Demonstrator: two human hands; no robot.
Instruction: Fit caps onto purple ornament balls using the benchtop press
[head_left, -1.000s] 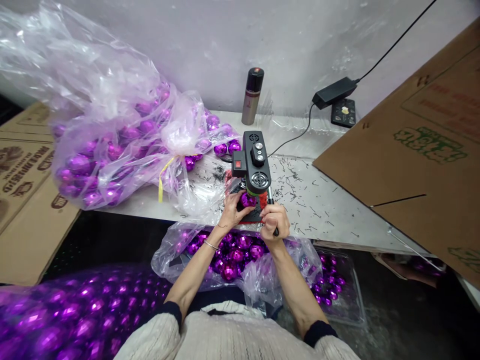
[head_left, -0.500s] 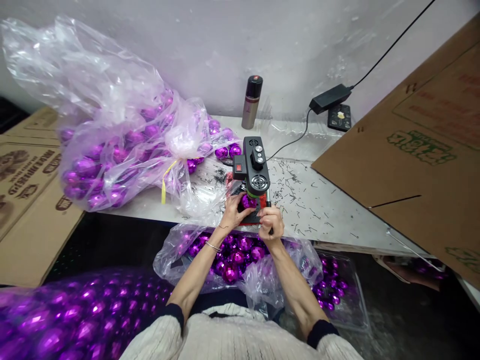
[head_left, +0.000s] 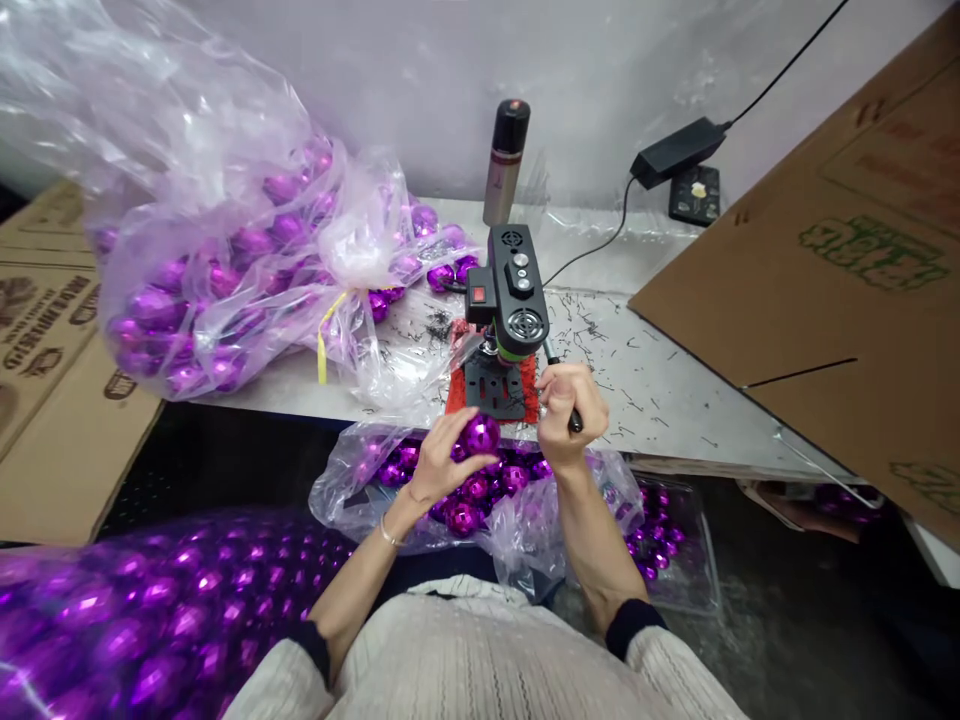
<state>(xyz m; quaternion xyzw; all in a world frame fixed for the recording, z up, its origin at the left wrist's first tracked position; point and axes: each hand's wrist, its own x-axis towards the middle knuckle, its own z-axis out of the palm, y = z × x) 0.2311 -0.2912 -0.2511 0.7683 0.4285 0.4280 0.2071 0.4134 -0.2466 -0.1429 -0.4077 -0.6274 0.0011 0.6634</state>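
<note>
A shiny purple ball (head_left: 481, 434) rests between the thumb and fingers of my left hand (head_left: 442, 458), just in front of the machine's base. My right hand (head_left: 571, 410) is wrapped round the black-tipped lever (head_left: 575, 421) at the right side of the machine. The small black machine (head_left: 517, 285) has a red switch and a green ring under its head. Its slotted base plate (head_left: 495, 388) is bare and lies on a red mat (head_left: 457, 398). Below my hands, an open plastic bag (head_left: 345, 490) holds many purple balls (head_left: 461, 517).
Large clear bags of purple balls (head_left: 157, 308) lie at the left and lower left. A spray can (head_left: 505, 165), a power adapter (head_left: 679, 152) and a dark phone-like object (head_left: 694, 195) are at the back. Cardboard (head_left: 810, 290) leans at the right. Black bits litter the table (head_left: 645, 400).
My left hand has drawn the purple ball out from under the machine's head, toward me. My right hand and the lever have swung up and right. The view has shifted slightly.
</note>
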